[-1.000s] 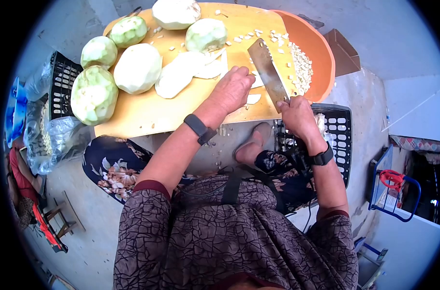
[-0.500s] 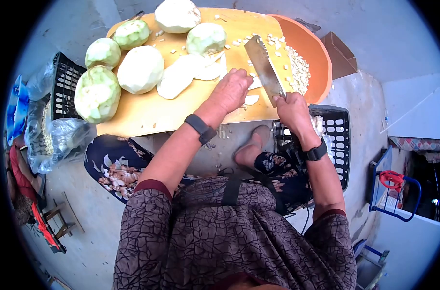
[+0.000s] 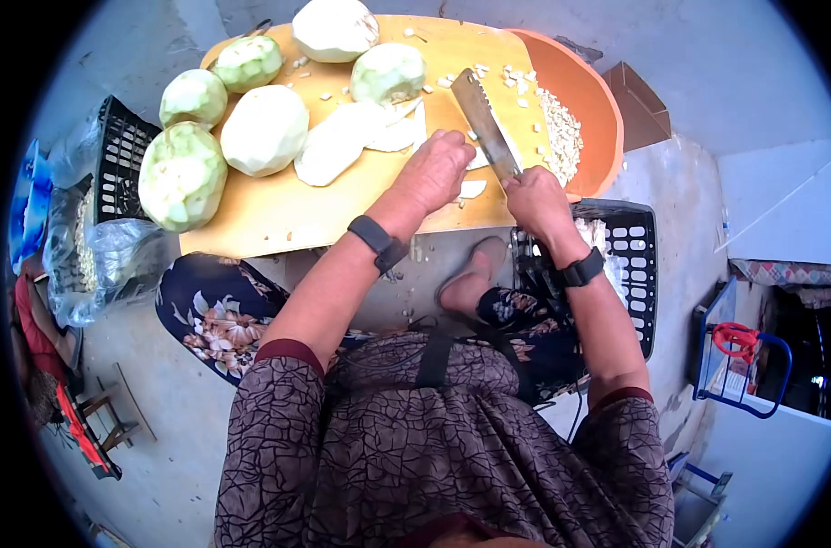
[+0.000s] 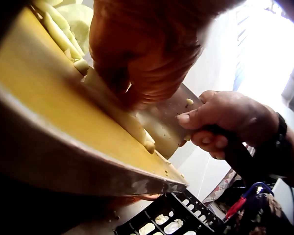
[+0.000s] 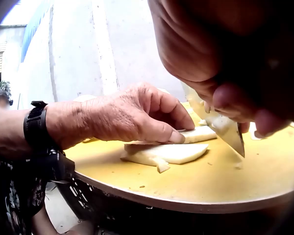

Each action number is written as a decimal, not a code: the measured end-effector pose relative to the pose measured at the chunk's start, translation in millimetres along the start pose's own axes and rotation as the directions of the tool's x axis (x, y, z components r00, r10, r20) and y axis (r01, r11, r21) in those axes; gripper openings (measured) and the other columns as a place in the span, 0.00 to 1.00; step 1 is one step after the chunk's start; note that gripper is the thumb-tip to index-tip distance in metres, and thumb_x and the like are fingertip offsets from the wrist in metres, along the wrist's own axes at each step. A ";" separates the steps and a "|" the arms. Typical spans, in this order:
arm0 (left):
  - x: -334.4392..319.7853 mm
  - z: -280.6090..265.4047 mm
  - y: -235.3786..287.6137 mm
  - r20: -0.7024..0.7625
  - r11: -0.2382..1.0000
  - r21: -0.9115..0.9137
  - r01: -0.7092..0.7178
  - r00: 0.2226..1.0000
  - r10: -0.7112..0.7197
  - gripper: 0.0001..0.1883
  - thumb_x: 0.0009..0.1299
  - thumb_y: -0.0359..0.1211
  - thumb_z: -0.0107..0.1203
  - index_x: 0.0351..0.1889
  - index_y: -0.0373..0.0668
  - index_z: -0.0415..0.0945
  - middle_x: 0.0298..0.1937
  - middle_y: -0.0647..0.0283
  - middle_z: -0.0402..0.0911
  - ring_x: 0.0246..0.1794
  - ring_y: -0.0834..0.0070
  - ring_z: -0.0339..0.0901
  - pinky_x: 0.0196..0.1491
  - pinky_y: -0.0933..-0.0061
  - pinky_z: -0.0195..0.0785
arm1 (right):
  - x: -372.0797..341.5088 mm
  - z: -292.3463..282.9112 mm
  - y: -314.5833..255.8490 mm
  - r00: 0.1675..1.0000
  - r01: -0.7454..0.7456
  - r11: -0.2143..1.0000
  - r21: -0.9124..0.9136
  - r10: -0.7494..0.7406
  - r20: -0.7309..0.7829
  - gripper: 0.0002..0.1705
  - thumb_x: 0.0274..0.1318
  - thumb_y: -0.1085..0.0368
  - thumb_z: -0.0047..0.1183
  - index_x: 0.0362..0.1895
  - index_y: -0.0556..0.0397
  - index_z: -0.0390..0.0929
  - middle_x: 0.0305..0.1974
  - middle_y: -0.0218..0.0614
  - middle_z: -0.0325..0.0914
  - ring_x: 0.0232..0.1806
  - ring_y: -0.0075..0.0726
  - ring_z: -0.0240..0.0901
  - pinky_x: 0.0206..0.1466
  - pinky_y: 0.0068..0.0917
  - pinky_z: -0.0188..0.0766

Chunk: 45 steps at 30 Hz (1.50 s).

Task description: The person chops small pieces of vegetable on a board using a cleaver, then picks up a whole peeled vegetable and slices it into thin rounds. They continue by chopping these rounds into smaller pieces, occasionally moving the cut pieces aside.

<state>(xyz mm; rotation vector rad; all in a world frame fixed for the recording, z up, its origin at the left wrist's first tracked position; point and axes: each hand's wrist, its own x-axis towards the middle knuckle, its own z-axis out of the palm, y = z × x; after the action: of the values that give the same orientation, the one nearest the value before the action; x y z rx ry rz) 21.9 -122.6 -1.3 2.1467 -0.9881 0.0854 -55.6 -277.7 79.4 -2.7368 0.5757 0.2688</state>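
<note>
My right hand (image 3: 539, 203) grips a cleaver (image 3: 482, 119) by its handle, the broad blade slanting up and left over the yellow board (image 3: 278, 224). Just left of the blade, my left hand (image 3: 434, 172) bends its fingers down on a pale vegetable strip (image 5: 202, 134), thumb along its near side. In the right wrist view the blade stands at the strip's end, and a flat cut slice (image 5: 174, 152) lies in front. Larger white slices (image 3: 328, 151) rest left of my left hand. Small diced bits (image 3: 516, 80) are scattered beyond the cleaver.
Several peeled round vegetables (image 3: 264, 131) crowd the board's left and far side. An orange basin (image 3: 603, 119) with diced pieces (image 3: 561, 137) adjoins the right edge. Black plastic crates (image 3: 636, 274) stand low at right and at left, near a clear plastic bag (image 3: 114, 260).
My right hand and the cleaver have shifted left, closer to my left hand. My left hand stays in nearly the same place on the board.
</note>
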 end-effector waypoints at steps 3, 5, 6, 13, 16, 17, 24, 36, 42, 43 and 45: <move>-1.7 -2.1 -0.2 -0.003 1.000 -0.021 0.004 1.000 -0.004 0.08 0.59 0.22 0.57 0.37 0.37 0.79 0.38 0.53 0.76 0.46 0.52 0.74 0.52 0.56 0.72 | 10.0 4.8 4.3 0.997 -0.042 0.991 0.131 0.049 -0.052 0.21 0.59 0.56 0.55 0.32 0.66 0.83 0.34 0.63 0.81 0.42 0.64 0.80 0.50 0.49 0.74; -1.5 -2.1 -1.7 -0.017 0.999 -0.035 0.002 1.000 -0.003 0.08 0.59 0.22 0.57 0.37 0.36 0.79 0.38 0.53 0.76 0.46 0.52 0.74 0.51 0.56 0.72 | 7.7 2.3 6.9 0.995 -0.054 0.981 0.187 0.069 -0.072 0.21 0.59 0.56 0.55 0.31 0.66 0.83 0.33 0.63 0.80 0.41 0.65 0.80 0.49 0.49 0.74; -1.7 -1.6 -1.6 -0.023 0.999 -0.047 0.004 1.000 -0.005 0.08 0.59 0.22 0.58 0.37 0.36 0.78 0.38 0.53 0.76 0.46 0.52 0.74 0.51 0.56 0.72 | 4.3 0.9 6.7 0.994 -0.063 0.975 0.212 0.081 -0.078 0.21 0.59 0.56 0.55 0.30 0.66 0.83 0.32 0.63 0.80 0.40 0.65 0.80 0.48 0.49 0.74; 3.8 2.6 -3.1 -0.020 1.000 -0.017 0.002 1.000 -0.003 0.08 0.58 0.23 0.59 0.36 0.36 0.78 0.38 0.53 0.77 0.46 0.53 0.75 0.51 0.56 0.72 | -18.9 -15.4 -0.6 0.999 -0.003 0.998 0.069 0.005 -0.032 0.21 0.58 0.57 0.57 0.29 0.67 0.82 0.30 0.65 0.79 0.38 0.66 0.80 0.46 0.49 0.75; 2.0 1.2 -2.1 -0.030 1.000 -0.027 0.015 0.999 -0.015 0.07 0.58 0.24 0.59 0.36 0.36 0.78 0.38 0.53 0.77 0.46 0.53 0.74 0.52 0.56 0.72 | -14.5 -9.1 2.3 1.000 -0.001 0.998 0.060 0.001 0.000 0.21 0.59 0.57 0.57 0.29 0.67 0.82 0.31 0.65 0.79 0.39 0.66 0.80 0.47 0.49 0.75; 2.2 1.1 -0.4 -0.033 0.999 -0.027 0.018 0.999 -0.019 0.07 0.59 0.24 0.59 0.35 0.36 0.78 0.38 0.53 0.76 0.46 0.53 0.74 0.52 0.56 0.72 | -9.6 -7.2 3.3 0.999 -0.021 0.998 0.066 0.019 0.034 0.20 0.59 0.57 0.57 0.29 0.67 0.82 0.31 0.64 0.79 0.39 0.66 0.80 0.47 0.48 0.75; 2.4 -3.2 1.0 0.000 0.999 -0.037 0.034 0.999 -0.034 0.07 0.59 0.25 0.59 0.35 0.36 0.79 0.39 0.53 0.76 0.47 0.54 0.74 0.52 0.57 0.72 | 7.8 4.4 -5.0 0.999 0.032 0.999 -0.014 -0.032 -0.032 0.20 0.59 0.56 0.55 0.32 0.65 0.83 0.35 0.62 0.81 0.43 0.64 0.79 0.48 0.47 0.74; 2.2 -8.0 1.6 0.014 0.998 0.055 0.032 0.999 -0.033 0.08 0.59 0.23 0.57 0.37 0.36 0.78 0.38 0.52 0.77 0.44 0.52 0.77 0.49 0.57 0.74 | -16.7 -18.4 -8.5 1.000 -0.014 0.995 0.098 0.012 0.020 0.21 0.59 0.55 0.58 0.30 0.65 0.83 0.31 0.63 0.80 0.39 0.63 0.80 0.46 0.48 0.74; 3.7 -7.3 0.5 0.023 0.999 0.039 0.031 0.999 -0.032 0.07 0.59 0.23 0.57 0.36 0.36 0.79 0.38 0.51 0.78 0.46 0.53 0.77 0.51 0.57 0.74 | -17.5 -14.7 -18.7 0.999 0.035 0.999 -0.027 -0.034 0.031 0.19 0.60 0.56 0.56 0.30 0.64 0.83 0.32 0.60 0.81 0.40 0.63 0.80 0.46 0.47 0.75; 4.5 -6.4 1.7 0.026 0.998 0.031 0.048 0.998 -0.049 0.07 0.59 0.23 0.57 0.36 0.36 0.79 0.38 0.51 0.78 0.46 0.52 0.77 0.51 0.57 0.74 | -14.9 -9.0 -16.1 0.998 0.064 0.997 -0.043 -0.064 0.004 0.19 0.59 0.56 0.56 0.31 0.64 0.83 0.32 0.59 0.81 0.40 0.63 0.80 0.47 0.47 0.75; 5.6 -7.4 2.8 0.027 0.996 0.020 0.084 0.996 -0.084 0.07 0.59 0.24 0.58 0.36 0.35 0.79 0.38 0.51 0.78 0.47 0.52 0.77 0.52 0.57 0.73 | -5.1 9.2 -9.6 0.990 0.130 0.988 -0.079 -0.134 -0.050 0.19 0.59 0.57 0.56 0.31 0.63 0.83 0.33 0.58 0.82 0.40 0.62 0.80 0.47 0.47 0.75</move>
<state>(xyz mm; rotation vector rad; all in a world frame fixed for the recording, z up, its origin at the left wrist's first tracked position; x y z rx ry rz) 25.7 -122.4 7.6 2.2093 -0.9151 0.0242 -57.2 -264.4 74.7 -2.8479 0.4032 0.1867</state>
